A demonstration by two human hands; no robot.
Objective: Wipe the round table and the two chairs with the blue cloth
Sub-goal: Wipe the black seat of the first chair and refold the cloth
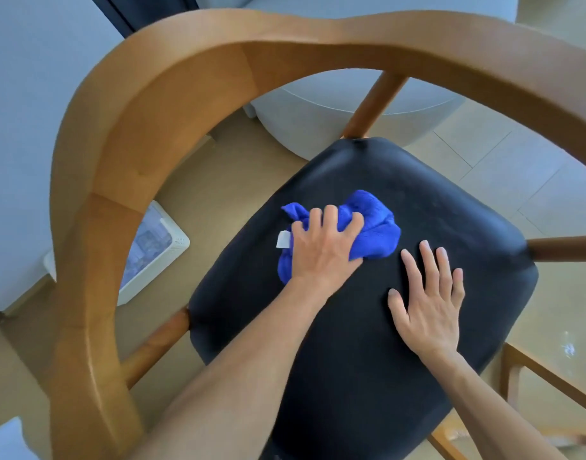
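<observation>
blue cloth [374,227] bunched, left hand [321,247] gripping

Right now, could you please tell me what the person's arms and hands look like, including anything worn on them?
Both forearms are bare as far as the picture shows, with no sleeves. The left hand and right hand wear no gloves, rings, watch or bracelet. The fingernails are short and unpainted.

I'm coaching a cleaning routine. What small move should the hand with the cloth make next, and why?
Probably sweep the blue cloth toward the seat's far corner. The left hand grips it bunched mid-seat, the right hand lies flat beside it, and the black seat beyond looks faintly dusty.
</observation>
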